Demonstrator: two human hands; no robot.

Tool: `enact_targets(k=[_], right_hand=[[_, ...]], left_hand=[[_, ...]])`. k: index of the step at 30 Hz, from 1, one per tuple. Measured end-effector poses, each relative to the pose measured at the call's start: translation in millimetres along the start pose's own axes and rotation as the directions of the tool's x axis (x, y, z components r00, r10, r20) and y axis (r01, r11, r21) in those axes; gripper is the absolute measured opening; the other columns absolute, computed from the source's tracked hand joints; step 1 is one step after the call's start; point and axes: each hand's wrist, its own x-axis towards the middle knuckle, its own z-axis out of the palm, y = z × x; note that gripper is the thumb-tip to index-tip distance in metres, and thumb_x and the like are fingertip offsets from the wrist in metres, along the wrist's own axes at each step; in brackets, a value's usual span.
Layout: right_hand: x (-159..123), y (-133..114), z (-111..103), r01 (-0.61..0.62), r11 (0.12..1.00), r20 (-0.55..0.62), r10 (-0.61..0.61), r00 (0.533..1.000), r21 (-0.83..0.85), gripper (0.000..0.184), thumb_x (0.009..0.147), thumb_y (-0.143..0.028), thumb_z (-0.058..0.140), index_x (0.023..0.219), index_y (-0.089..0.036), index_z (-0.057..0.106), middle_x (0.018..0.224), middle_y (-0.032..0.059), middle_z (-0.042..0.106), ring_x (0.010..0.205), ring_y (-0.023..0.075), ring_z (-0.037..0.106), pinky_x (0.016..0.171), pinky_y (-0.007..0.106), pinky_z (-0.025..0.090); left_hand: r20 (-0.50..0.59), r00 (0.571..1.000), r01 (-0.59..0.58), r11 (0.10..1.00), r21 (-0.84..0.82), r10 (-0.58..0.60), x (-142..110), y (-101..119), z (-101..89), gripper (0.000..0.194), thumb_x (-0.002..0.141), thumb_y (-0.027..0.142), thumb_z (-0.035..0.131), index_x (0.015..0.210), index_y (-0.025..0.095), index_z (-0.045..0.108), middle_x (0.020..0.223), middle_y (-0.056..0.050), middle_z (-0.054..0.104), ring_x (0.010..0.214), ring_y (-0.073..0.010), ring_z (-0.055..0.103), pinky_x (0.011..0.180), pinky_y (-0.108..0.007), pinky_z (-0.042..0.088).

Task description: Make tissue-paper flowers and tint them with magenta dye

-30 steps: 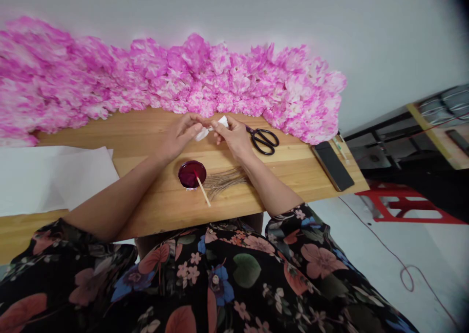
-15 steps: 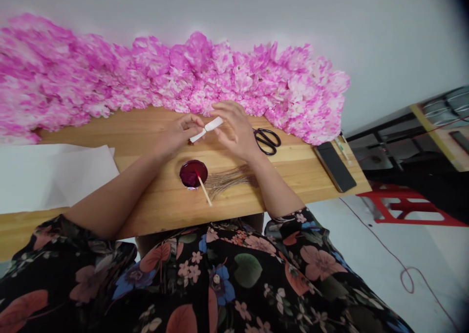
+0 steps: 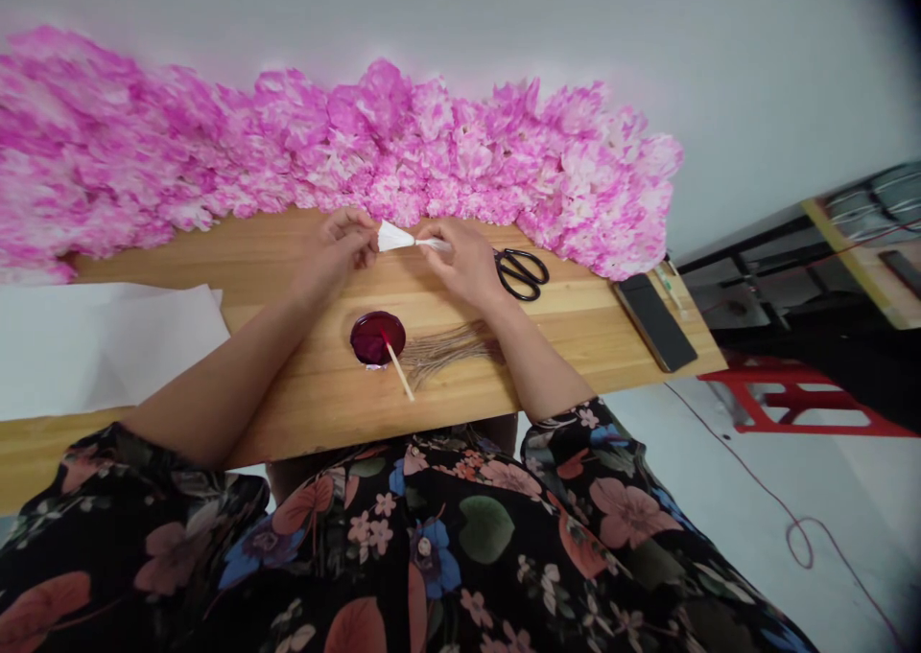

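A small folded strip of white paper (image 3: 400, 240) is held between both hands above the wooden table (image 3: 302, 384). My left hand (image 3: 338, 250) pinches its left end, which fans out. My right hand (image 3: 460, 262) is closed on the narrow right end. Just below the hands stands a small round dish of dark red dye (image 3: 376, 337) with a wooden stick (image 3: 398, 370) resting in it, and beside it lies a bundle of thin brown wires (image 3: 450, 349).
A long bank of pink and white paper flowers (image 3: 323, 154) lines the table's back edge against the wall. Black scissors (image 3: 522, 272) lie right of my right hand, a dark phone (image 3: 654, 323) further right. White paper sheets (image 3: 101, 346) cover the table's left. A red stool (image 3: 791, 399) stands on the floor.
The paper strip has gone from slanted to nearly level, and its left end has spread into a fan. My right hand closed on its right end; both hands shifted slightly toward the flowers.
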Motion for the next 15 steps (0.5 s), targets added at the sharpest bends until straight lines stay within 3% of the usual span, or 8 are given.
enact_targets(k=[3,6,10,15], right_hand=[[0,2,1,-0.031,0.999,-0.010,0.031,0.999,0.013,0.020,0.111,-0.038,0.061,0.112,-0.023,0.074,0.109,0.0067,0.081,0.104,0.0268,0.073,0.097,0.041,0.053],[0,-2,1,-0.037,0.999,0.024,0.036,0.999,0.023,0.019,0.110,-0.037,0.062,0.114,-0.023,0.075,0.112,0.0067,0.082,0.107,0.0267,0.074,0.100,0.041,0.053],[-1,-9,0,-0.023,0.998,0.079,0.018,0.997,0.055,0.024,0.112,-0.041,0.061,0.116,-0.022,0.076,0.116,0.0077,0.084,0.109,0.0263,0.075,0.101,0.040,0.053],[-1,-10,1,-0.018,0.998,0.088,0.012,0.996,0.063,0.024,0.111,-0.039,0.061,0.115,-0.021,0.078,0.113,0.0077,0.084,0.105,0.0256,0.075,0.099,0.039,0.054]], left_hand=[[-0.110,0.944,-0.269,0.918,0.293,0.312,-1,1,-5.4,0.022,0.101,0.049,0.075,0.102,0.029,0.067,0.096,-0.003,0.076,0.089,-0.0218,0.074,0.080,-0.037,0.058],[0.057,0.882,-0.408,0.699,0.587,0.467,-6,6,-3.3,0.025,0.106,0.053,0.068,0.117,0.031,0.073,0.127,-0.008,0.080,0.124,-0.0298,0.073,0.110,-0.049,0.056],[0.323,0.869,-0.479,0.471,0.741,0.376,-11,9,5.3,0.033,0.106,0.051,0.069,0.126,0.026,0.077,0.139,-0.012,0.080,0.136,-0.0344,0.071,0.121,-0.054,0.049],[0.358,0.889,-0.450,0.396,0.800,0.287,-11,6,5.3,0.027,0.110,0.039,0.061,0.118,0.026,0.083,0.111,-0.008,0.086,0.112,-0.0302,0.076,0.109,-0.049,0.053]])
